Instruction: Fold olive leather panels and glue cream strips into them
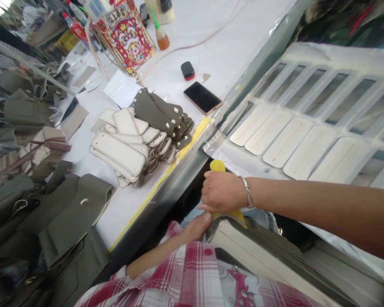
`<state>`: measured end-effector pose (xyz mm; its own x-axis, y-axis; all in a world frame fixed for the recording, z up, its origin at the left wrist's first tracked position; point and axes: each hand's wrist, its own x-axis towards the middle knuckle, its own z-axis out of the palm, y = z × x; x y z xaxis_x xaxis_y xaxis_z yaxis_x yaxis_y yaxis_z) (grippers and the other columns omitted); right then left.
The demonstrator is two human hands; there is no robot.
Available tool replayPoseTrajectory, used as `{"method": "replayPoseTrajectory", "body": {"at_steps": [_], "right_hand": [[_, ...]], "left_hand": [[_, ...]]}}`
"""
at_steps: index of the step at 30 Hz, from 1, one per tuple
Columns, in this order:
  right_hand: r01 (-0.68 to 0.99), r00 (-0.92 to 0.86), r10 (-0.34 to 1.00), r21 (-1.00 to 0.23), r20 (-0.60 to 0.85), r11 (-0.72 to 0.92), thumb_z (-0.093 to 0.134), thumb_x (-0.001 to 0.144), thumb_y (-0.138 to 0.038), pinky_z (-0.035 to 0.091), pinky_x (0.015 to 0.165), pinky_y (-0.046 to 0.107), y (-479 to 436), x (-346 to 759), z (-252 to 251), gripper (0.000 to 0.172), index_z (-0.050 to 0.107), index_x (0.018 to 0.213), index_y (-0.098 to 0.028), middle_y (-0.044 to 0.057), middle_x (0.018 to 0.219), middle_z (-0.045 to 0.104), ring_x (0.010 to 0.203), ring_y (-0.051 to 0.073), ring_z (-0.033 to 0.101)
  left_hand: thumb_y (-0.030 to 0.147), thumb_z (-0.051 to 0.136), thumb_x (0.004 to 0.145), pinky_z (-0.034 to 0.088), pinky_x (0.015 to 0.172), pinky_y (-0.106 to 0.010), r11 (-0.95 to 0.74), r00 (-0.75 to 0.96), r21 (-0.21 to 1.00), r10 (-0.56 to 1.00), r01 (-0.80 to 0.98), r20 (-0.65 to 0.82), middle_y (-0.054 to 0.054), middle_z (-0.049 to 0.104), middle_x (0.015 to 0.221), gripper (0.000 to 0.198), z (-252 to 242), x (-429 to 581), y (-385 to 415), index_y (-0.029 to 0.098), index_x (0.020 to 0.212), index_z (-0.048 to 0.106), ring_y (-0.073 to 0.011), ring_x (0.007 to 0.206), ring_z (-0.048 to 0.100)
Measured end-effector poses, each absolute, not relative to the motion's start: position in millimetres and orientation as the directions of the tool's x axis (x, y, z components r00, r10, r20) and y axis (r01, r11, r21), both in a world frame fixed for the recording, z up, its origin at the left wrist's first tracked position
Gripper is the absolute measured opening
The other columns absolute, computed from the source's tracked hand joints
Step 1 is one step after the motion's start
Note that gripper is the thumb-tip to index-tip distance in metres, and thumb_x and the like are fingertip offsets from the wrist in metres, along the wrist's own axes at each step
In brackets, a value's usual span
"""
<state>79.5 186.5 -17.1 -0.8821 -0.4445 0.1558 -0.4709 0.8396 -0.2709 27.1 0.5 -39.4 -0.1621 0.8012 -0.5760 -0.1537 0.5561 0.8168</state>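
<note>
So, gripping slanted yellow tool point(217, 165) in right hand point(222, 192), over cream panel point(256, 256); can't tell grip of left hand point(196, 227) beside it.

At the right hand point(223, 192), we record a yellow piece point(217, 165); just below the left hand point(196, 228), a crimson-and-white plaid shirt point(166, 277). Left of both hands we note cream tags point(118, 153) beside dark olive-grey flaps point(153, 111) and, farther beyond, a red box point(129, 40) with multicoloured cartoon print.

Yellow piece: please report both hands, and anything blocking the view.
Right hand closed over yellow piece. Left hand close by, grip unclear. Piece's middle hidden by right hand.
</note>
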Motion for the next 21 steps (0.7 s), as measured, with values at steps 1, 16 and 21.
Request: {"method": "replayPoseTrajectory", "body": {"at_steps": [1,16,21], "right_hand": [[-0.466,-0.885,-0.442,-0.269,0.150,0.843,0.033,0.092,-0.038,0.021,0.062,0.034,186.2,80.2,-17.3,0.047,0.063,0.062,-0.017,0.005,0.060,0.064,0.055,0.014,0.049],[-0.316,-0.948,-0.310,-0.291,0.066,0.903,0.030,0.094,-0.040,0.020,0.061,0.033,184.4,95.8,-17.9,0.051,0.063,0.063,-0.016,0.005,0.061,0.065,0.055,0.014,0.050],[-0.167,-0.986,-0.166,-0.316,0.032,0.934,0.029,0.094,-0.039,0.020,0.060,0.034,178.6,107.9,-19.1,0.051,0.062,0.063,-0.016,0.005,0.063,0.065,0.056,0.014,0.051]], "left_hand": [[0.055,0.038,0.085,0.028,0.108,-0.037,0.536,-0.134,0.831,0.822,-0.149,-0.554,-0.008,0.056,0.124,0.055,-38.7,26.9,0.7,0.015,0.115,0.060,-0.0283,0.120,0.045],[0.049,0.036,0.090,0.027,0.109,-0.035,0.417,-0.002,0.895,0.906,-0.155,-0.423,-0.008,0.053,0.129,0.051,-43.2,20.2,7.2,0.015,0.125,0.053,-0.0249,0.123,0.043],[0.048,0.041,0.089,0.027,0.108,-0.037,0.433,0.004,0.878,0.897,-0.202,-0.442,-0.009,0.051,0.130,0.049,-54.7,17.6,6.0,0.017,0.125,0.053,-0.0263,0.123,0.042]]}}
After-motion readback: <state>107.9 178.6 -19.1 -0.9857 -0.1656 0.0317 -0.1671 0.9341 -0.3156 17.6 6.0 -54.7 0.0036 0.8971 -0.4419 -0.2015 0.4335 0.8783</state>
